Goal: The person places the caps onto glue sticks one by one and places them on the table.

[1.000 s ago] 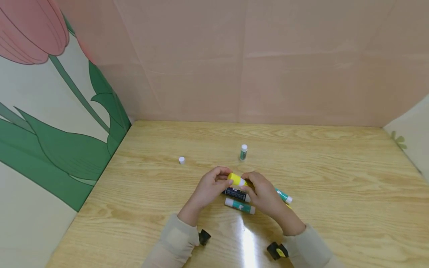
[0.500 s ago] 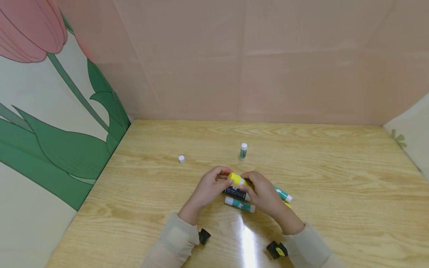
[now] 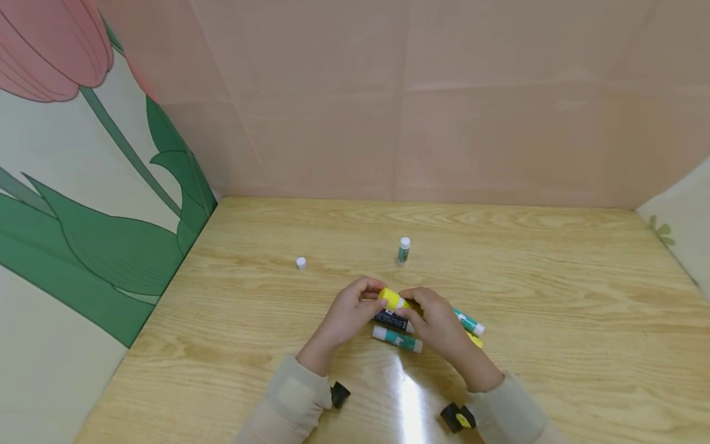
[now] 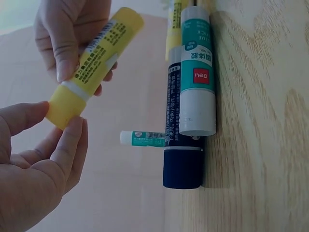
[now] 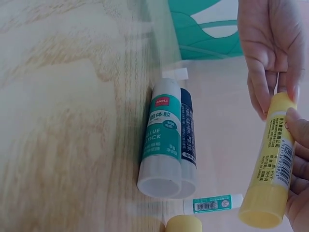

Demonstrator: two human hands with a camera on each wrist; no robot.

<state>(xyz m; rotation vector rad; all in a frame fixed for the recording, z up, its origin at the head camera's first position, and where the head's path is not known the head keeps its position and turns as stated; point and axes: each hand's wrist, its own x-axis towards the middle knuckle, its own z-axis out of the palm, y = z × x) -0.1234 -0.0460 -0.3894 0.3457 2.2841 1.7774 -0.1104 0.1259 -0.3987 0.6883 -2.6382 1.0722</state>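
A yellow glue stick is held above the table between both hands. My left hand pinches its yellow cap between thumb and fingertips. My right hand grips the printed body, covering much of it in the head view. A white band shows between cap and body in the left wrist view. Under the hands, a navy glue stick and a teal glue stick lie side by side. To the right, partly behind the right hand, lie another teal glue stick and a second yellow one.
A small teal glue stick with a white cap stands upright farther back. A loose white cap sits to its left. The wood-grain table meets a pink backdrop behind and a tulip-printed panel at left.
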